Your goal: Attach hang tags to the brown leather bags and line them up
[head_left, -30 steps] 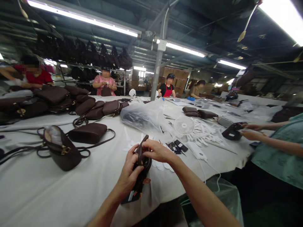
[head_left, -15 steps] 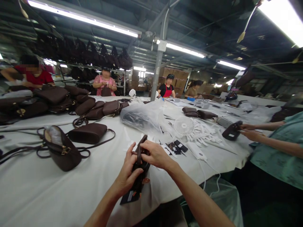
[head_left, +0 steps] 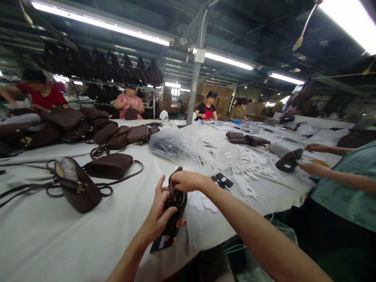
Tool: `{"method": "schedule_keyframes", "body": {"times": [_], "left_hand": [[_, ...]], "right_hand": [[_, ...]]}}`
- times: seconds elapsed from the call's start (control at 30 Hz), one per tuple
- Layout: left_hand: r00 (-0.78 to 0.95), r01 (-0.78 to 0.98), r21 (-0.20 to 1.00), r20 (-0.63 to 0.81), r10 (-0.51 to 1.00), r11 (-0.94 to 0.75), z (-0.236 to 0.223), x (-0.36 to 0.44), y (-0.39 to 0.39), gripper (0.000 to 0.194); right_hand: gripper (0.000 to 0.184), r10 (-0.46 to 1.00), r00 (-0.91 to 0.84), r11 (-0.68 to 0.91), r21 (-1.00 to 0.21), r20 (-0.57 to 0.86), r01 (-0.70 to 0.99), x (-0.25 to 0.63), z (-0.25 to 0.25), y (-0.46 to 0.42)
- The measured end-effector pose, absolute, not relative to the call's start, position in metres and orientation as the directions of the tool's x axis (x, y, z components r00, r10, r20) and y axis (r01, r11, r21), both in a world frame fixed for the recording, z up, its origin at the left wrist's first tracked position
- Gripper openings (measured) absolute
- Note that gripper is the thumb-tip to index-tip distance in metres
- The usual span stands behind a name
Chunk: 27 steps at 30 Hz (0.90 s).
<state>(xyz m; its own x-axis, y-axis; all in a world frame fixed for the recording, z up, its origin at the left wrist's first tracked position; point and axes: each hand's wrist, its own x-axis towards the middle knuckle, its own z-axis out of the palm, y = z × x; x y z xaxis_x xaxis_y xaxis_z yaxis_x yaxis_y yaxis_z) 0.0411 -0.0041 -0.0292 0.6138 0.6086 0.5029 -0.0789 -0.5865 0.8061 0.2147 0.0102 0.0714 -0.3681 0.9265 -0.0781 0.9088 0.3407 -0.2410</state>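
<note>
A small dark brown handbag (head_left: pixel 171 224) stands at the front edge of the white-covered table (head_left: pixel 123 223), with gold-coloured fittings and a black tag (head_left: pixel 161 243) at its lower end. Around its left side wraps my left hand (head_left: pixel 160 209), thumb across the near face and index finger raised. My right hand (head_left: pixel 188 181) bends over the top of the bag, its fingers closed at the brown strap (head_left: pixel 171 184). The right fingertips are partly hidden behind the strap. White round pieces (head_left: pixel 202 201) lie just right of the bag.
Left are an open brown bag (head_left: pixel 76 186), another brown bag (head_left: pixel 109 165) and a pile of bags (head_left: pixel 66 119). Clear plastic (head_left: pixel 176 145), a white fan (head_left: pixel 228 155) and a white power strip (head_left: pixel 244 185) lie beyond. At right a co-worker's hands (head_left: pixel 314 168) handle a dark bag (head_left: pixel 289 159).
My right hand has shifted slightly left and up over the bag's top, its forearm now reaching further across. My left hand keeps its hold. The co-worker's upper hand at right has come off the dark bag.
</note>
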Motion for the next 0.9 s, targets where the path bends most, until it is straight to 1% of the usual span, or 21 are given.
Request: {"method": "schedule_keyframes", "body": {"times": [0.13, 0.17, 0.2, 0.23, 0.27, 0.3, 0.33, 0.37, 0.43, 0.53, 0.6, 0.63, 0.7, 0.77, 0.83, 0.9], "left_hand": [[0.599, -0.088, 0.816, 0.501, 0.624, -0.571, -0.032, 0.040, -0.002, 0.009], [0.593, -0.086, 0.818, 0.501, 0.630, -0.569, -0.033, 0.040, -0.002, 0.008], [0.585, -0.083, 0.817, 0.503, 0.636, -0.570, -0.034, 0.041, -0.002, 0.007], [0.574, -0.077, 0.815, 0.507, 0.643, -0.574, -0.034, 0.042, -0.003, 0.007], [0.566, -0.068, 0.812, 0.510, 0.647, -0.580, -0.035, 0.043, -0.004, 0.006], [0.561, -0.059, 0.806, 0.514, 0.649, -0.588, -0.034, 0.044, -0.004, 0.006], [0.557, -0.052, 0.801, 0.519, 0.649, -0.597, -0.034, 0.045, -0.005, 0.005], [0.552, -0.046, 0.794, 0.526, 0.647, -0.606, -0.033, 0.046, -0.007, 0.005], [0.540, -0.033, 0.781, 0.538, 0.647, -0.623, -0.033, 0.047, -0.010, 0.007], [0.505, 0.020, 0.727, 0.585, 0.635, -0.686, -0.034, 0.047, -0.014, 0.011], [0.501, 0.060, 0.643, 0.642, 0.581, -0.763, -0.035, 0.047, -0.015, 0.013], [0.507, 0.077, 0.592, 0.669, 0.543, -0.802, -0.036, 0.047, -0.015, 0.014], [0.536, 0.101, 0.510, 0.696, 0.478, -0.854, -0.034, 0.047, -0.013, 0.014], [0.579, 0.112, 0.478, 0.681, 0.448, -0.871, -0.032, 0.048, -0.011, 0.014], [0.611, 0.113, 0.491, 0.651, 0.450, -0.864, -0.031, 0.048, -0.009, 0.014], [0.604, 0.105, 0.525, 0.641, 0.473, -0.845, -0.032, 0.048, -0.008, 0.016]], "right_hand": [[0.013, 0.944, -0.325, 0.329, -0.270, 0.062, 0.905, 0.214, 0.065, -0.001], [0.014, 0.948, -0.298, 0.318, -0.280, 0.112, 0.906, 0.216, 0.061, -0.005], [0.015, 0.954, -0.247, 0.291, -0.317, 0.173, 0.903, 0.218, 0.055, -0.009], [0.016, 0.958, -0.174, 0.254, -0.392, 0.227, 0.884, 0.220, 0.050, -0.013], [0.015, 0.962, -0.090, 0.214, -0.506, 0.258, 0.836, 0.223, 0.044, -0.016], [0.013, 0.966, -0.010, 0.178, -0.639, 0.258, 0.748, 0.227, 0.038, -0.019], [0.011, 0.972, 0.048, 0.148, -0.763, 0.228, 0.630, 0.230, 0.033, -0.021], [0.008, 0.981, 0.071, 0.121, -0.856, 0.180, 0.503, 0.233, 0.029, -0.023], [0.009, 0.993, 0.054, 0.081, -0.946, 0.102, 0.313, 0.238, 0.022, -0.025], [0.021, 0.995, 0.092, 0.033, -0.993, 0.044, 0.112, 0.242, 0.016, -0.026], [0.027, 0.993, 0.114, 0.010, -1.000, 0.011, 0.010, 0.243, 0.013, -0.025], [0.029, 0.993, 0.118, 0.003, -1.000, 0.002, -0.011, 0.244, 0.012, -0.025], [0.030, 0.992, 0.122, 0.002, -1.000, 0.002, 0.002, 0.242, 0.012, -0.024], [0.026, 0.994, 0.104, 0.008, -0.999, 0.012, 0.045, 0.237, 0.014, -0.024], [0.018, 0.996, 0.072, 0.047, -0.993, 0.055, 0.109, 0.230, 0.016, -0.026], [0.009, 0.989, 0.062, 0.118, -0.974, 0.132, 0.195, 0.223, 0.017, -0.030]]}}
